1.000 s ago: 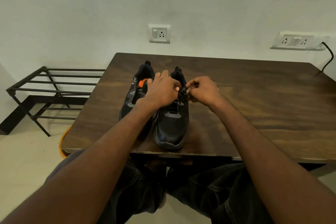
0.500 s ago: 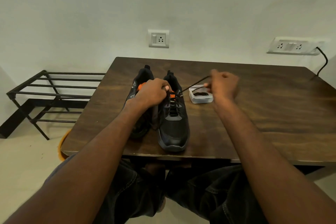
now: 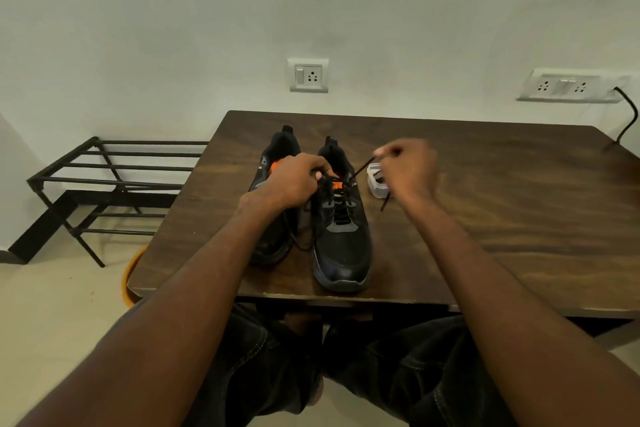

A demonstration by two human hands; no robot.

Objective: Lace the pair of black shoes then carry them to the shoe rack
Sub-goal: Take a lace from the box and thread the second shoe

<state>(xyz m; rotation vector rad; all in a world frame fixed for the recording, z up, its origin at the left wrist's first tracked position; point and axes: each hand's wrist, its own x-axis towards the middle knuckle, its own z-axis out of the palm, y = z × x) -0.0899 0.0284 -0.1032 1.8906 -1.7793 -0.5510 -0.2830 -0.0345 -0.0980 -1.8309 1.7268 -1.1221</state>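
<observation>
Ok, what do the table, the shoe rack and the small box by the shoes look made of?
Table: dark wood or wood-look laminate, a visible grain pattern with a slight sheen. Shoe rack: probably black painted metal, going by its thin straight bars. Small box: likely clear or whitish plastic, since it looks translucent, though it is partly hidden and blurred.

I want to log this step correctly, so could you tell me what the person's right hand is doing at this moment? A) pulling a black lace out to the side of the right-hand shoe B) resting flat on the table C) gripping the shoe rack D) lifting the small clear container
A: the right hand pinches the black lace, drawn taut from the right-hand shoe steadied by the left hand.
</observation>
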